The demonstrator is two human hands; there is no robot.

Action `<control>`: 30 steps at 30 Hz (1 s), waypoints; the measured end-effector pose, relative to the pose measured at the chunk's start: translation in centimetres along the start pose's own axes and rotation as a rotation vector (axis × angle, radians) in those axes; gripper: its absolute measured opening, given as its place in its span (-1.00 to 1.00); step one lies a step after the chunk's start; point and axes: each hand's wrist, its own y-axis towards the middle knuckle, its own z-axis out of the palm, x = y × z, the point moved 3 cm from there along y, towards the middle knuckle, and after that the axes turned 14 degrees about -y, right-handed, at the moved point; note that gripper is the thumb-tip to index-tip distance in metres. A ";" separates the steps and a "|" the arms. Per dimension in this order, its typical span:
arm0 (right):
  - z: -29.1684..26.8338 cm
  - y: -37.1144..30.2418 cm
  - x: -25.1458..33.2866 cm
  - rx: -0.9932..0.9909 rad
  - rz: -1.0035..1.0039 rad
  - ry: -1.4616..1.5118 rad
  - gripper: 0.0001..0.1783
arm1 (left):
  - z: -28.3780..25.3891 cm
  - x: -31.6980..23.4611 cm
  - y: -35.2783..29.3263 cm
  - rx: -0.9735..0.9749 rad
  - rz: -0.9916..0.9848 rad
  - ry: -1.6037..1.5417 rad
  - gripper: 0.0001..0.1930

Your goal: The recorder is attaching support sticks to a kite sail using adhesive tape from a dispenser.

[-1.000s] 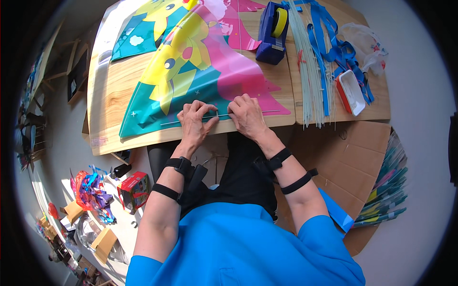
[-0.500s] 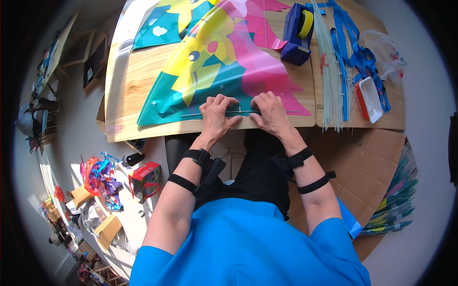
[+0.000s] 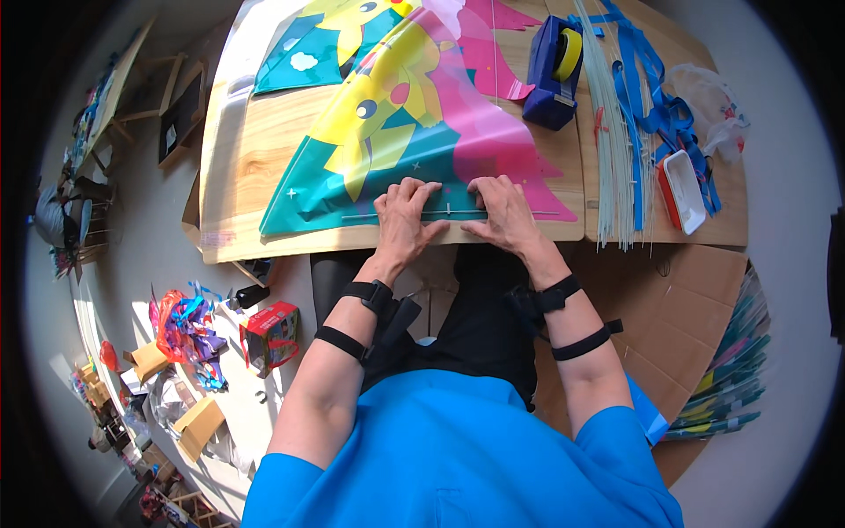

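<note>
A glossy kite sheet (image 3: pixel 304 211) in teal, pink and yellow, printed with a cartoon figure, lies on the wooden table with its wide end toward me. Along that near edge runs a thin pale rod (image 3: pixel 361 216), with a small cross-shaped fitting (image 3: pixel 449 209) at its middle. My left hand (image 3: pixel 405 220) rests over the rod left of the fitting, fingers bent, thumb apart from the forefinger. To the right of the fitting, my right hand (image 3: pixel 503 216) mirrors it, thumb and forefinger also apart. Both palms cover part of the rod and the sheet's edge.
A blue tape dispenser (image 3: pixel 552 75) stands beyond my right hand. Farther right are long pale rods (image 3: pixel 613 150), blue ribbon (image 3: pixel 647 66) and a red-and-white box (image 3: pixel 682 189). Another printed sheet (image 3: pixel 286 66) lies at the far left; cardboard (image 3: pixel 678 308) leans below the table's right side.
The whole view has shifted slightly, moving the table and sheet a little right and down in the picture. Both hands stay at the rod beside the fitting, with almost the same finger pose.
</note>
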 end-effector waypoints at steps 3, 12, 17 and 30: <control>-0.1 0.2 0.0 -0.002 0.012 0.003 -0.25 | 0.0 0.1 -0.2 0.005 0.001 0.024 -0.32; 0.0 0.4 0.1 0.040 0.046 -0.002 -0.13 | -0.3 -0.2 -0.4 -0.027 0.005 0.007 -0.22; -0.4 0.4 0.0 0.080 0.044 0.009 -0.07 | -0.7 -0.8 -1.2 -0.013 0.040 -0.030 -0.25; -0.8 0.3 0.4 0.076 0.053 0.010 -0.05 | -2.0 -1.5 -4.9 -0.049 0.083 0.034 -0.30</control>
